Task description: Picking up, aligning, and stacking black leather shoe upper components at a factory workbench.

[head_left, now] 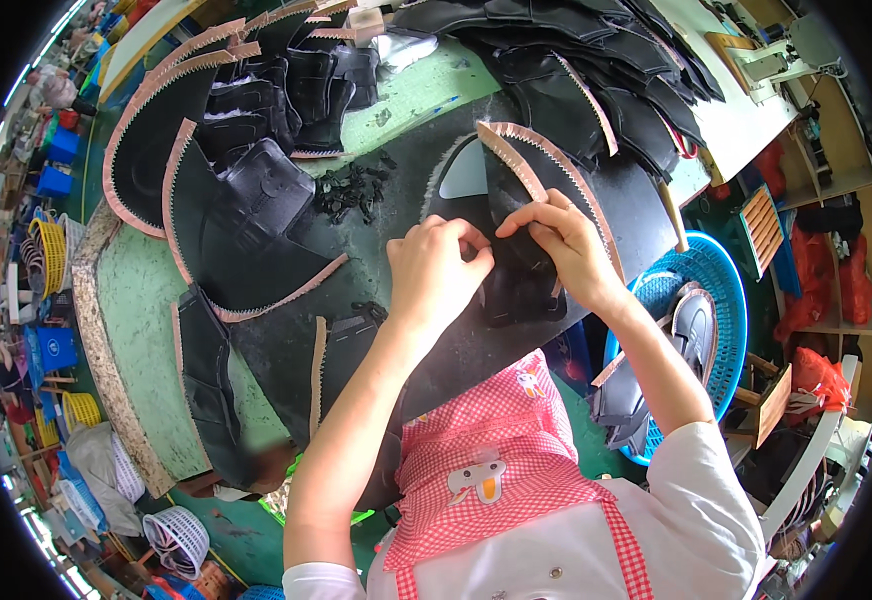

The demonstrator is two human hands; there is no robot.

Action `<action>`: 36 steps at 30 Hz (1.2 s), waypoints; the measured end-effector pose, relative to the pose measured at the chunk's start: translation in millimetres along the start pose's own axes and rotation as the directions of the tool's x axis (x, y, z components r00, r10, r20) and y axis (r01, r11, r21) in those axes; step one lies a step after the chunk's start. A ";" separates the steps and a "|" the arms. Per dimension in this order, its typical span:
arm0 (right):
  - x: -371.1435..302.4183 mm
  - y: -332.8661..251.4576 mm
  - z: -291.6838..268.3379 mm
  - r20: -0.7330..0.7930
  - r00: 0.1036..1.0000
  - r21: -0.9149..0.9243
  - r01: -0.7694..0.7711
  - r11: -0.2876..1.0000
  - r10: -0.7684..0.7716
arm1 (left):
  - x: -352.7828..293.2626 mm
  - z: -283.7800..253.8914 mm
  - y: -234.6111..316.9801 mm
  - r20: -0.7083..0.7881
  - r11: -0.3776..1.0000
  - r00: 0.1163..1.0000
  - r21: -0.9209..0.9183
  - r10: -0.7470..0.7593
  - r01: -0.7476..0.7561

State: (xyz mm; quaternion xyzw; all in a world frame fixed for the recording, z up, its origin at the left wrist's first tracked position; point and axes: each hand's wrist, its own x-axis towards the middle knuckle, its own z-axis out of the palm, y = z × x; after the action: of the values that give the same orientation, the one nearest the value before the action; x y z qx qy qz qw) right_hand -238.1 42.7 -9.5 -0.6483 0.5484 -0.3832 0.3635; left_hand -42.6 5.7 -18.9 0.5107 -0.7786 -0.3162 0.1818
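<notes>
A black leather piece, apparently a shoe-upper panel (524, 290), lies in front of me. Pinkish zigzag-edged trim runs round its curved side, and a pale grey patch shows near its top. My left hand (434, 265) is over the panel's left part, thumb and fingers closed in a pinch. From the right, my right hand (571, 245) bends over the panel near the trim strip, its fingers drawn together. The fingertips nearly meet; whatever is between them is too small or hidden to name. Left of my hands is a pile of small black scraps (351, 190).
Trimmed black panels (246, 235) lie on the left of the dark work surface (376, 225). More black pieces (576, 60) are stacked at the back. A blue basket (739, 310) with leather parts stands at my right. A sewing machine (791, 60) is at the far right.
</notes>
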 end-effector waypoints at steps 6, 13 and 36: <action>-0.8 -10.0 3.2 -0.001 1.000 -0.106 -0.019 0.994 0.019 | -11.0 6.9 -11.6 -0.148 0.927 0.988 -0.364 0.041 -0.093; 12.0 -13.2 -3.2 0.233 0.971 -0.212 0.005 0.977 0.045 | -19.3 3.8 -14.9 -0.286 0.944 0.924 -0.134 0.254 -0.301; 1.0 -18.3 28.7 0.224 0.970 -0.397 0.182 0.900 -0.098 | -84.4 -83.8 -43.5 0.203 0.818 0.919 -0.420 -0.338 0.394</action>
State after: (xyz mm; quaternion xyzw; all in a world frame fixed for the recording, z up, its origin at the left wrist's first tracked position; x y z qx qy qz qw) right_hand -204.4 45.6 -5.8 -0.7834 0.5299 -0.2167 0.2419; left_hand 72.6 44.8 16.5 0.5744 -0.5798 -0.5476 0.1844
